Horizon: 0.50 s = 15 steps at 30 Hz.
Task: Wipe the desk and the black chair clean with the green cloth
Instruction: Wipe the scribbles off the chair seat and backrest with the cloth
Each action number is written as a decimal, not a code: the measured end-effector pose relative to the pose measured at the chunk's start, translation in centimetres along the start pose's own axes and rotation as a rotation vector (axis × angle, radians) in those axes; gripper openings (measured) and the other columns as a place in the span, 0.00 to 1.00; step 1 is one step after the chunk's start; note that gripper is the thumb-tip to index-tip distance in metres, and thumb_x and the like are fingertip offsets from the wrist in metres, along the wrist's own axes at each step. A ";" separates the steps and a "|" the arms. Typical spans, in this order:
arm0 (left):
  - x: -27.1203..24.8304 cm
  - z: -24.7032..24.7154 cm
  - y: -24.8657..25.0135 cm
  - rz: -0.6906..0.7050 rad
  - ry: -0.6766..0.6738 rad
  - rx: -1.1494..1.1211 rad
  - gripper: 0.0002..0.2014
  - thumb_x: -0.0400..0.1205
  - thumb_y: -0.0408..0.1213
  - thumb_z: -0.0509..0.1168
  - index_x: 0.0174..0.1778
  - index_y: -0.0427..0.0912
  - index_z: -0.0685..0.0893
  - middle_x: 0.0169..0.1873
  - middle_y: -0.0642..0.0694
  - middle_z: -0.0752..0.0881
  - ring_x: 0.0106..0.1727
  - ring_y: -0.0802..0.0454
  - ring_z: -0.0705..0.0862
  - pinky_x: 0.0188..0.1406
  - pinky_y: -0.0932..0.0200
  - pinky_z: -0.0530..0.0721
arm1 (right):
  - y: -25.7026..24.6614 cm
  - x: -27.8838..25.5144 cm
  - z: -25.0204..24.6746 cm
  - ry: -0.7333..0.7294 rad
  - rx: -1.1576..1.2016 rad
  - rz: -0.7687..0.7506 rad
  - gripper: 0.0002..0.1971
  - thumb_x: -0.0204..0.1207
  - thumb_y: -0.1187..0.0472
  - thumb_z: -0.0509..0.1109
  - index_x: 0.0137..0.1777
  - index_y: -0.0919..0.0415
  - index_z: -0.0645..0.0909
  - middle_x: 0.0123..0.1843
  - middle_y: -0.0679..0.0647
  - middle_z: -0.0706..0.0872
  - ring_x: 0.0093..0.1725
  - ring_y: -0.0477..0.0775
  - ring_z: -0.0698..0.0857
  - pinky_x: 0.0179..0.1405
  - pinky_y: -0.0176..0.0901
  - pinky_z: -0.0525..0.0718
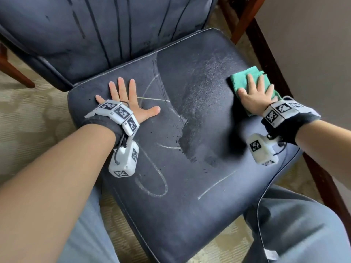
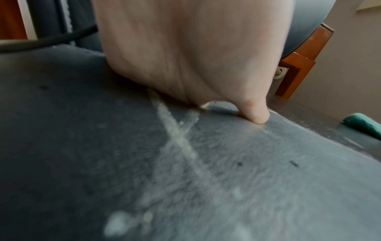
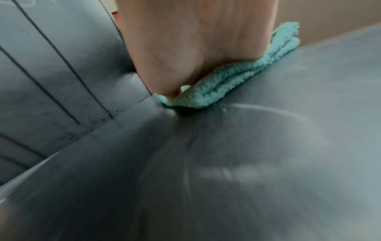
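Observation:
The black chair's seat (image 1: 190, 186) fills the head view, marked with pale chalk-like lines (image 1: 152, 186) and a darker damp patch in the middle. My right hand (image 1: 255, 92) lies flat with straight fingers on the folded green cloth (image 1: 241, 76), pressing it onto the seat's far right corner. In the right wrist view the green cloth (image 3: 237, 81) sits squashed under my palm. My left hand (image 1: 125, 97) rests flat on the seat's left rear, fingers spread. In the left wrist view its thumb (image 2: 257, 114) touches the seat beside a pale line (image 2: 177, 135).
The padded backrest (image 1: 95, 31) rises behind the seat. Dark wooden furniture legs (image 1: 266, 54) run along the right, close to the seat edge. Patterned beige carpet (image 1: 28, 120) lies on the left. My knees in grey trousers (image 1: 303, 224) flank the seat's front.

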State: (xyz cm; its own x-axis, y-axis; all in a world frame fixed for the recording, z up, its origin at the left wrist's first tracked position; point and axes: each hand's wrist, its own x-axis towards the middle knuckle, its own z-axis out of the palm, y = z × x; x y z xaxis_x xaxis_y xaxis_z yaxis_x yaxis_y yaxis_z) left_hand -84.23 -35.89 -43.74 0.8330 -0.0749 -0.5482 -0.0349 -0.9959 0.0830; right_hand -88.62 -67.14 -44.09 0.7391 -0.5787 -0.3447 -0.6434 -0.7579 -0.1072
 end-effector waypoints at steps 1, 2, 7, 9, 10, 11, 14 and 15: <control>0.0 0.0 0.0 0.004 0.004 0.002 0.53 0.73 0.76 0.51 0.82 0.49 0.31 0.82 0.45 0.31 0.82 0.42 0.32 0.76 0.26 0.39 | 0.5 -1.1 0.0 -0.011 0.031 0.012 0.29 0.83 0.44 0.52 0.83 0.41 0.49 0.86 0.49 0.43 0.83 0.64 0.41 0.79 0.64 0.42; 0.0 0.0 0.0 0.008 0.009 0.007 0.53 0.74 0.76 0.50 0.82 0.49 0.31 0.82 0.45 0.31 0.83 0.42 0.32 0.76 0.26 0.39 | 1.2 -2.1 0.2 -0.027 0.030 -0.013 0.30 0.83 0.43 0.53 0.83 0.40 0.48 0.86 0.48 0.42 0.83 0.63 0.40 0.79 0.65 0.43; 0.2 0.0 -0.2 0.025 0.028 0.017 0.53 0.72 0.77 0.49 0.83 0.49 0.33 0.83 0.44 0.33 0.83 0.41 0.34 0.75 0.26 0.40 | 2.6 -7.7 0.8 -0.149 -0.049 -0.157 0.32 0.82 0.46 0.58 0.83 0.43 0.48 0.86 0.51 0.44 0.83 0.66 0.41 0.81 0.63 0.47; 0.3 0.1 -0.2 0.028 0.030 0.016 0.53 0.72 0.77 0.49 0.83 0.49 0.33 0.83 0.43 0.33 0.83 0.41 0.34 0.75 0.26 0.39 | 2.3 -9.2 1.2 -0.181 -0.061 -0.207 0.33 0.82 0.47 0.60 0.83 0.44 0.49 0.86 0.52 0.45 0.83 0.68 0.42 0.81 0.61 0.48; 0.3 0.2 -0.2 0.030 0.034 0.013 0.53 0.72 0.77 0.49 0.83 0.49 0.33 0.83 0.44 0.33 0.83 0.41 0.34 0.75 0.26 0.39 | 2.2 -9.5 1.5 -0.191 -0.067 -0.213 0.34 0.82 0.48 0.60 0.83 0.44 0.49 0.86 0.52 0.45 0.83 0.68 0.42 0.81 0.61 0.48; 0.3 0.3 -0.3 0.030 0.040 0.007 0.53 0.72 0.77 0.49 0.83 0.49 0.33 0.83 0.44 0.33 0.83 0.41 0.34 0.75 0.26 0.39 | 2.0 -9.6 1.6 -0.187 -0.070 -0.215 0.34 0.81 0.49 0.61 0.83 0.45 0.49 0.86 0.52 0.46 0.83 0.68 0.43 0.81 0.62 0.50; 0.3 0.7 -0.4 0.028 0.056 -0.006 0.54 0.72 0.77 0.50 0.83 0.49 0.33 0.83 0.43 0.34 0.83 0.41 0.34 0.75 0.25 0.39 | 1.6 -9.4 1.3 -0.140 -0.094 -0.236 0.34 0.80 0.50 0.63 0.83 0.45 0.51 0.85 0.53 0.50 0.82 0.68 0.46 0.80 0.60 0.55; 0.3 0.8 -0.4 0.027 0.059 -0.010 0.54 0.72 0.77 0.50 0.83 0.49 0.33 0.83 0.43 0.34 0.83 0.41 0.34 0.75 0.25 0.39 | 1.6 -9.3 1.2 -0.139 -0.109 -0.241 0.34 0.81 0.49 0.63 0.83 0.45 0.51 0.85 0.53 0.50 0.82 0.68 0.46 0.80 0.58 0.56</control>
State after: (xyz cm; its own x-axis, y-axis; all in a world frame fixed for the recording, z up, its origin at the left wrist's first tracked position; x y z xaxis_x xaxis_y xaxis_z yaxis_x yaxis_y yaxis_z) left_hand -84.41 -35.55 -44.59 0.8631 -0.0984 -0.4954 -0.0527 -0.9930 0.1053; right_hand -96.76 -62.61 -42.19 0.8288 -0.3376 -0.4463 -0.4225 -0.9005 -0.1034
